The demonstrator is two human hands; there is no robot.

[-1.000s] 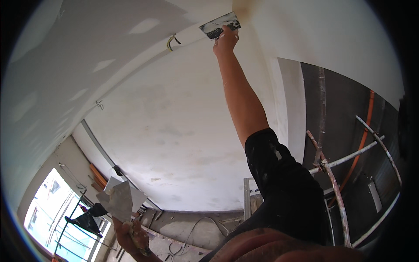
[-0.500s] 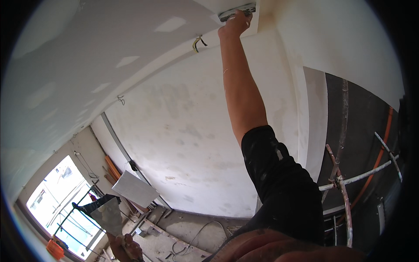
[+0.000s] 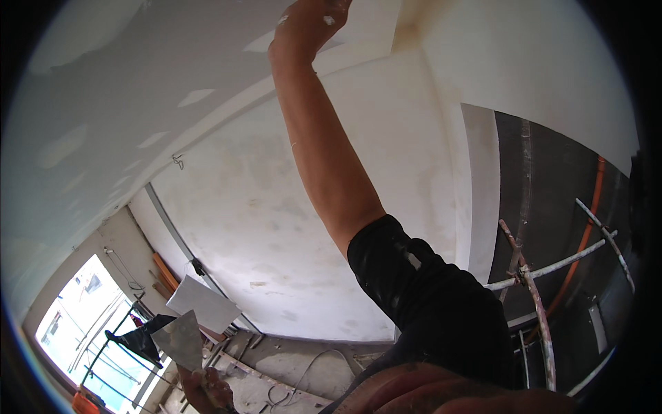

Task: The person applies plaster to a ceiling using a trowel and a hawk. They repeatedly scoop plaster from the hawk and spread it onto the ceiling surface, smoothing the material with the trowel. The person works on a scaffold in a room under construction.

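Observation:
My right arm in a black sleeve reaches up to the ceiling [image 3: 227, 34]. At the top edge, my right hand [image 3: 314, 27] is bent at the wrist and closed, with white smears on the skin. The wide plastering trowel it held half a second ago is cut off by the frame's edge. Low on the left, my left hand [image 3: 207, 390] is closed round the handle of a broad putty knife [image 3: 179, 341]. The knife's grey blade points up, coated with pale filler. Pale filler patches [image 3: 196, 97] dot the grey ceiling.
A whitish wall [image 3: 310, 228] stands ahead, with a loose white board [image 3: 202, 303] leaning at its left. Scaffold poles [image 3: 531, 297] and an orange pipe [image 3: 583, 255] are at right. A bright window [image 3: 89, 324] is at left. Cable and planks lie on the floor [image 3: 324, 372].
My right hand has swept left and toward me along the ceiling, taking the trowel out of view. My left hand and the putty knife have shifted slightly right. The view has turned a little.

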